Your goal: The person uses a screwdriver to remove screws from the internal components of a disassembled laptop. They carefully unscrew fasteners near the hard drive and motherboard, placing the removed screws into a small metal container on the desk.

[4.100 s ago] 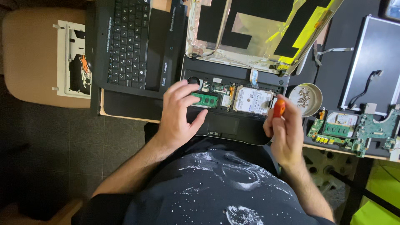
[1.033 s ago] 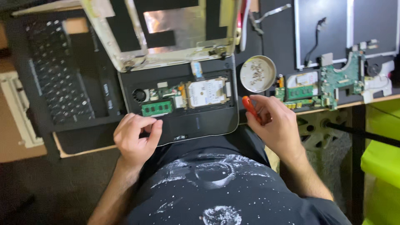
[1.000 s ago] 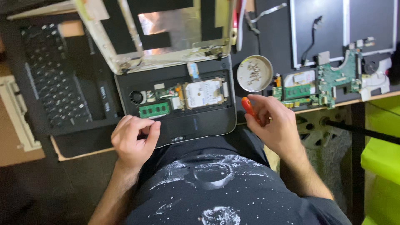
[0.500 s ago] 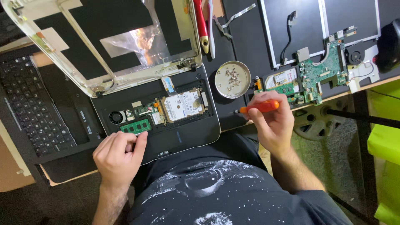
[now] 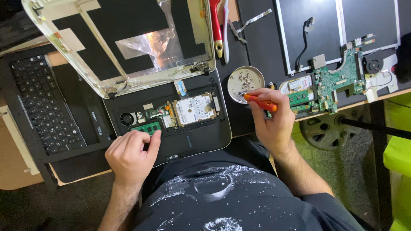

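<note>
The left hand (image 5: 130, 153) rested, fingers curled, on the palm-rest of the opened laptop base (image 5: 201, 137) at the bench's near edge; it clasped nothing, its fingertips touching the base just below the green memory module (image 5: 146, 128). Beside the module lay a small fan (image 5: 127, 119) to the left and the silver drive (image 5: 195, 109) to the right, all within the base's open bay. The right hand (image 5: 269, 122) was closed around an orange-handled screwdriver (image 5: 260, 102), the handle clamped between thumb and fingers, and the tip lay at the near rim of the round dish (image 5: 255, 73), which held small screws. The dish stood on the bench just right of the base. A detached lid frame (image 5: 115, 42), pale at its rim, leaned over the far side of the base. A black keyboard deck (image 5: 43, 107) lay at the bench's left end. Right of the right hand, near the bench's near edge, sat a green circuit board (image 5: 338, 83), with two flat screen panels (image 5: 338, 30) beyond it toward the far edge. A red-handled tool (image 5: 216, 25) lay between the frame and the panels.
</note>
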